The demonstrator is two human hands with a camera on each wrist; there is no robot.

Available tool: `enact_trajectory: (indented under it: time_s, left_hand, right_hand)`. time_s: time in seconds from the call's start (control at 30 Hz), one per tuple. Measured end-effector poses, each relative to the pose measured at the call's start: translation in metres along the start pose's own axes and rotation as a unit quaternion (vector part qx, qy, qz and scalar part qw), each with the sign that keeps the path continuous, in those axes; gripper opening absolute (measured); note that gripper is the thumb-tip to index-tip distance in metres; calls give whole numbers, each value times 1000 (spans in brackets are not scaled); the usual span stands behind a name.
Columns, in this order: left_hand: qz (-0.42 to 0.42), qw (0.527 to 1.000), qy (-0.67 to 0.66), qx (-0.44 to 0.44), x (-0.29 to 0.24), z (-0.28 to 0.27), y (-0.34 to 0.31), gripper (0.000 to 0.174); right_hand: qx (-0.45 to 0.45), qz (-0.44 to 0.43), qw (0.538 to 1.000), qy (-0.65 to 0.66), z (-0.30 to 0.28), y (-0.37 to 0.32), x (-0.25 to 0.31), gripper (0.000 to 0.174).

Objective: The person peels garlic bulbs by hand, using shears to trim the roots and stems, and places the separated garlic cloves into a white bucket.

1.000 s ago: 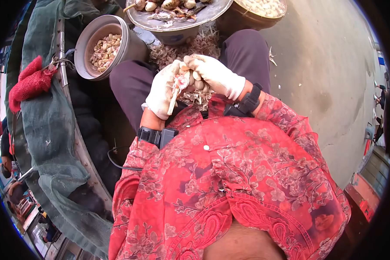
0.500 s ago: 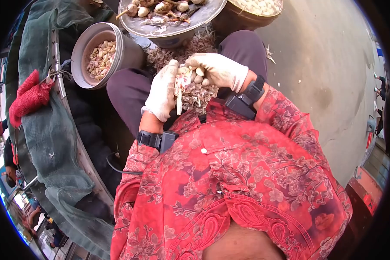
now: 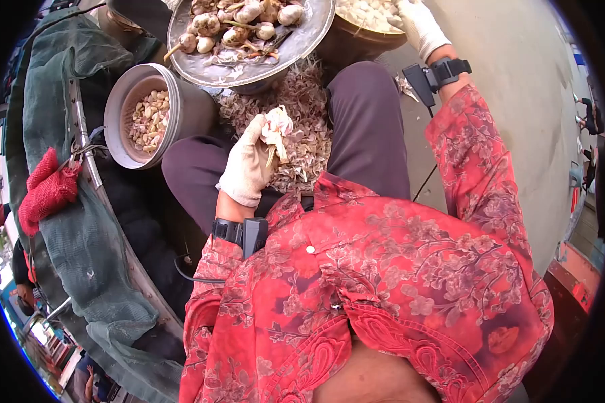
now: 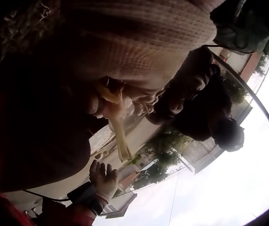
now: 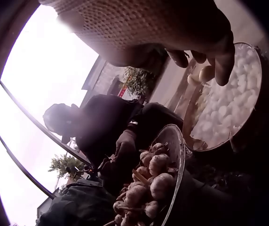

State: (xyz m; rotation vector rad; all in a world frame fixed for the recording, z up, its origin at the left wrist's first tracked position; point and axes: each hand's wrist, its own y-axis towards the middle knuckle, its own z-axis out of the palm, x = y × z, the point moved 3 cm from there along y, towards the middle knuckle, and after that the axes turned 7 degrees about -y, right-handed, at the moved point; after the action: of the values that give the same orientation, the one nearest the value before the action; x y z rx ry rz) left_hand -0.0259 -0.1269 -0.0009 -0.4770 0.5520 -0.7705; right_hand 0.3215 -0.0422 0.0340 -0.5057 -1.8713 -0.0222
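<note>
My gloved left hand point(image 3: 243, 164) grips a partly peeled garlic bulb point(image 3: 277, 129), its papery skin and stalk showing past the thumb. In the left wrist view, the pale stalk point(image 4: 120, 141) sticks out below the glove. My gloved right hand point(image 3: 420, 28) is stretched out over a round basket point(image 3: 356, 46) of peeled garlic cloves. Its fingers are loosely spread in the left wrist view. Just below the fingertips, loose cloves point(image 5: 206, 74) show over the basket in the right wrist view. Garlic skins point(image 3: 301, 151) lie heaped between the knees.
A wide metal bowl point(image 3: 319, 41) of unpeeled garlic bulbs point(image 3: 249, 12) stands in front. At the left is a bucket point(image 3: 188, 114) with cloves in it. Green netting point(image 3: 74, 221) hangs over a metal rail beside it. Another person point(image 5: 106, 122) sits across from me.
My right hand has left the left hand and moved forward and right to the basket, carrying cloves away. The left hand still holds the garlic bulb. The head view has shifted.
</note>
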Motion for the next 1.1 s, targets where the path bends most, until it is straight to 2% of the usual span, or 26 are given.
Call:
enact_trajectory:
  time_s: [0.07,0.1,0.17,0.2,0.23,0.27,0.3,0.37,0.4,0.43,0.47,0.5,0.57,0.63,0.73,0.83,0.9,1.0,1.07,1.1]
  left_hand:
    - [3,999,21,-34,2,1,0,32]
    - [-20,1000,3,-3,4,-8,4,31]
    - [-12,1000,17,22,4,-17,7,32]
    - [10,1000,21,-3,5,-13,8,29]
    - [6,1000,14,6,5,-18,12,27]
    - [2,1000,5,12,5,-23,15,26]
    - [0,1000,22,-22,3,-18,15,22]
    - [2,1000,26,8,1,-9,16,22]
    - [18,998,62,-6,-1,0,15,19]
    - [16,998,64,-1,-1,-1,16,18]
    - [16,998,66,2,-1,-3,17,18]
    - [40,996,82,5,-2,-1,17,17]
    - [39,991,112,-61,3,37,4,20]
    - [44,991,123,-34,2,17,7,23]
    - [52,989,135,-31,4,-5,11,28]
    - [46,980,193,-25,4,-12,6,35]
    - [111,975,194,-6,3,-17,1,40]
    - [109,971,213,6,2,-19,1,44]
    - [116,971,210,-1,2,-22,-3,43]
    - [117,974,193,-7,2,-23,-2,40]
  right_hand:
    - [-49,-47,995,-71,-8,7,1,33]
    - [-77,-72,989,-108,-11,9,1,34]
    - [-131,-112,968,-182,-15,12,2,36]
    - [-126,-115,970,-173,1,-2,2,43]
    - [-45,-7,997,-70,20,-22,19,40]
    - [7,13,1000,2,41,-29,17,36]
    - [83,32,995,41,60,-52,29,34]
    - [205,106,969,88,95,-85,28,29]
    - [235,118,965,24,106,-105,41,29]
    - [254,65,964,-32,120,-117,30,34]
    - [210,-56,963,-156,124,-128,30,41]
    - [219,-67,958,-172,130,-139,31,45]
    - [228,-73,956,-167,139,-150,33,43]
    - [236,-83,958,-140,144,-153,28,42]
    - [254,-124,942,-184,150,-157,30,36]
    - [220,-225,920,-231,166,-163,20,29]
    - [223,-222,921,-231,175,-162,15,29]
    - [227,-216,924,-220,176,-161,14,28]
    - [204,-181,947,-172,179,-159,6,28]
    - [198,-144,964,-105,178,-158,3,28]
